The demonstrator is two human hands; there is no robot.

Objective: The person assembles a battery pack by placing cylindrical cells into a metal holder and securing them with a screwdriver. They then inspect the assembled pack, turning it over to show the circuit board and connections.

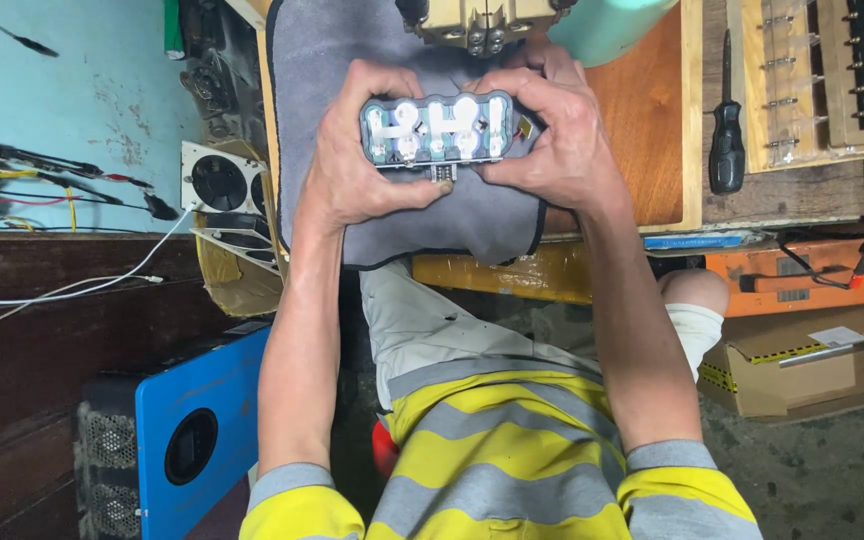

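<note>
Roughly biggest first: person seated w/ striped yellow-grey shirt [497,460], both forearms stretched fwd over lap to a wooden bench top [642,130] w/ raised edge. Grey cloth mat [352,60] draped over bench, soft felt-like, dark trim, front edge hanging off toward the knees. Below left, blue boxy unit [187,430] w/ round dark port & vented grey side. Bottom right, open cardboard box [802,365]; orange case [792,280] above it. White square fan [217,180] left of mat, wires trailing off across the teal surface.

Left hand [347,165] curled round left end of the battery pack [437,130], fingers wrapped over the top, thumb pressing along lower edge. Right hand [562,135] mirrors it on the right end, fingers bent over the top, thumb under near the middle. Both closed tight on the pack, wrists cocked inward, elbows out.

Pack held just above the mat, centre of bench, face toward camera: oblong, rounded corners, teal-green holder frame, row of round cell ends joined by shiny silver strips, glare on the metal. Small dark tab at bottom edge.

Black-handled screwdriver [726,140] lies upright on bench, right of hands, well apart. Tan metal fixture [482,25] w/ bolts sits at top, just beyond the pack
</note>
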